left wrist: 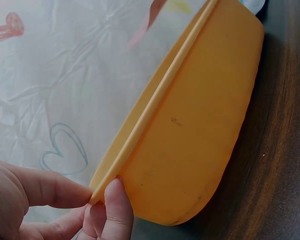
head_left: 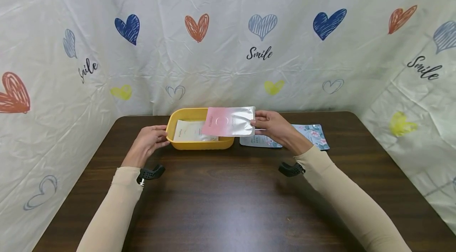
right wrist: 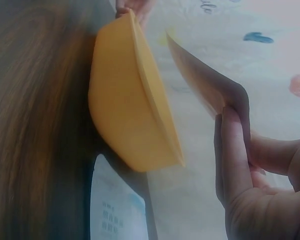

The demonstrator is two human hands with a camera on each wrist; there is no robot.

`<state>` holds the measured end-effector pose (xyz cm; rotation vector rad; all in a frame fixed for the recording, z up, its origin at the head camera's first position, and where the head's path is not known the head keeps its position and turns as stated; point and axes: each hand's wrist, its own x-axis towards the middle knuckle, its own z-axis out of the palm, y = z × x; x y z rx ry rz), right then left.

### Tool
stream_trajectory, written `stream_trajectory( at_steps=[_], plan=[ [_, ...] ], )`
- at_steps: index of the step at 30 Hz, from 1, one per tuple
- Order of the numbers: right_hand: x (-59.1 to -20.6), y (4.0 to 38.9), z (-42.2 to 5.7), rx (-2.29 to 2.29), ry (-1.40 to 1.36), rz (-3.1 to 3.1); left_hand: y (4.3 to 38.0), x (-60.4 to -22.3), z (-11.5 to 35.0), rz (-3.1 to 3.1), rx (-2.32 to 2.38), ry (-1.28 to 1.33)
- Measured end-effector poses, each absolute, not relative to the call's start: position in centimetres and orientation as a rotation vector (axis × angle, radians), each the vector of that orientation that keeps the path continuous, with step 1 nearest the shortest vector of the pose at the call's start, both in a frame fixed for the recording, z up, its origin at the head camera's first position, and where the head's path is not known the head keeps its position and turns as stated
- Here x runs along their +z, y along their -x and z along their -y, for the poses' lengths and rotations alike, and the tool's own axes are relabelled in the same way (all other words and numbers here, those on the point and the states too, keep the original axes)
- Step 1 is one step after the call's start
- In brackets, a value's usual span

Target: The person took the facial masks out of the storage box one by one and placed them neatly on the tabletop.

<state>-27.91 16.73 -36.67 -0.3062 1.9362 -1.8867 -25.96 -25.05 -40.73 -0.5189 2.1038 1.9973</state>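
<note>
A yellow plastic basket [head_left: 199,146] stands at the far side of the table, a white sheet-mask packet [head_left: 190,130] lying inside it. At the basket's left end my left hand [head_left: 151,140] pinches the rim [left wrist: 135,125] between thumb and fingers. My right hand [head_left: 275,127] grips a pink and silver sheet-mask packet [head_left: 229,121] by its right edge. That packet hangs over the right part of the basket and hides some of the white one. From the right wrist view, the held packet [right wrist: 205,82] is seen nearly edge-on, above the rim.
Blue floral packets [head_left: 313,135] lie on the table to the basket's right, partly behind my right hand. The dark wooden table [head_left: 221,196] stretches toward me. A white curtain [head_left: 228,66] printed with hearts rises right behind the table's far edge.
</note>
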Motion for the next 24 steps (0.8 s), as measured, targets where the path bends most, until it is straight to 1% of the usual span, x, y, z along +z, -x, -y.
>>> stream_trajectory(
  at_steps=[11,24],
  plan=[
    [-37.2,26.8,-19.1,-1.882,0.301,-1.976,26.0,-40.7,25.0,-2.110,1.995,0.517],
    [-37.8,25.3,-21.6,-1.860,0.235,-1.996,26.0,-40.8,25.1,-2.110,2.006,0.507]
  ],
)
